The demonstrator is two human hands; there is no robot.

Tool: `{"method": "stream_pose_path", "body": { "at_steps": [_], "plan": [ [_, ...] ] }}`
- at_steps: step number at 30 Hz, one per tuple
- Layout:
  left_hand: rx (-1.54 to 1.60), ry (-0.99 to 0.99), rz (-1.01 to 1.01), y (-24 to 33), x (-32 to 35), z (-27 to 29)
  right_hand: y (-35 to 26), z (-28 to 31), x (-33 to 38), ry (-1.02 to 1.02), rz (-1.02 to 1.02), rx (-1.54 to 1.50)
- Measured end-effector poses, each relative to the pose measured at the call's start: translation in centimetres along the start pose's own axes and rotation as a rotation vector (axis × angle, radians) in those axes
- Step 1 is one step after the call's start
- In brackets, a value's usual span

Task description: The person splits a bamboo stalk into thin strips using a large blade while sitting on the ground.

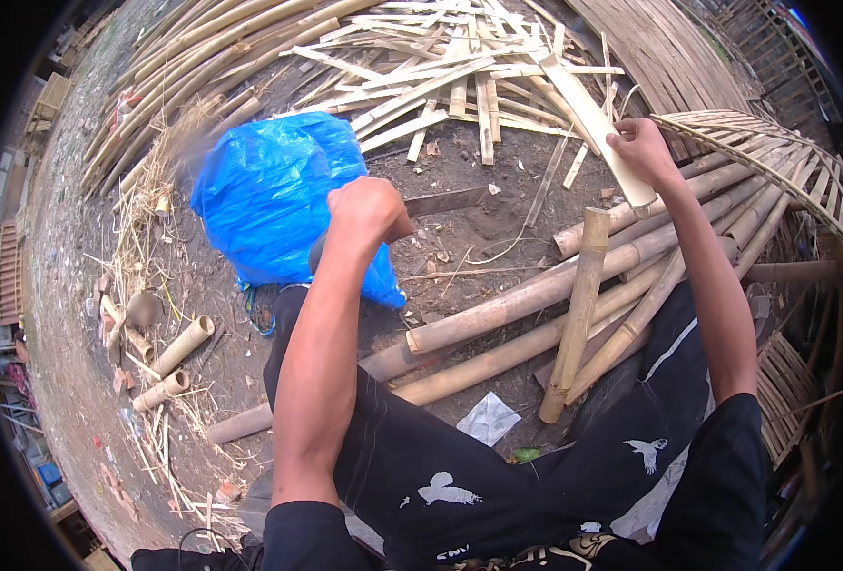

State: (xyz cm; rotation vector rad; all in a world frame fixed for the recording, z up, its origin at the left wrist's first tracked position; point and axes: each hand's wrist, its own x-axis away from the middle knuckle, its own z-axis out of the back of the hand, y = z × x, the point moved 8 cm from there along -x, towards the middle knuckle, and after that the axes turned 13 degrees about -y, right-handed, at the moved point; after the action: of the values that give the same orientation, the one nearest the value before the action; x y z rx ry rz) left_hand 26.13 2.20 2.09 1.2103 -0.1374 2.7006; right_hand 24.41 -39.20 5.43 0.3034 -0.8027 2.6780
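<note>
My left hand (369, 207) is closed around the grip of a machete (448, 202). Its dark blade points right, over the bare ground. Up on the right, my right hand (638, 152) pinches a wide, pale split bamboo strip (583, 112), which slants from upper left down to just under the fingers. Blade and strip are apart. A blue plastic sheet (274, 195) lies bunched beyond and left of my left hand. Below the strip, a short bamboo piece (578, 314) leans across several long bamboo poles (526, 297).
A heap of split bamboo strips (479, 81) covers the far ground, with long poles (222, 52) to its left. Short bamboo offcuts (184, 344) and shavings lie at left. A woven bamboo frame (774, 128) stands at right, near a slatted bamboo panel (650, 48).
</note>
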Motion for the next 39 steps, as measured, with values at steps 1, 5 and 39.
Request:
{"method": "stream_pose_path", "body": {
  "at_steps": [1, 5, 39],
  "plan": [
    [-0.004, -0.009, 0.009, -0.2, 0.2, -0.1, -0.7, -0.7, 0.9, -0.009, -0.005, 0.032],
    [-0.038, -0.068, 0.02, 0.0, 0.1, -0.7, 1.3, -2.9, 4.8, -0.155, -0.046, -0.173],
    [0.579, 0.586, -0.321, 4.1, 13.5, 2.5, -9.1, -17.6, 6.7, -0.227, 0.254, -1.613]
  ]
}}
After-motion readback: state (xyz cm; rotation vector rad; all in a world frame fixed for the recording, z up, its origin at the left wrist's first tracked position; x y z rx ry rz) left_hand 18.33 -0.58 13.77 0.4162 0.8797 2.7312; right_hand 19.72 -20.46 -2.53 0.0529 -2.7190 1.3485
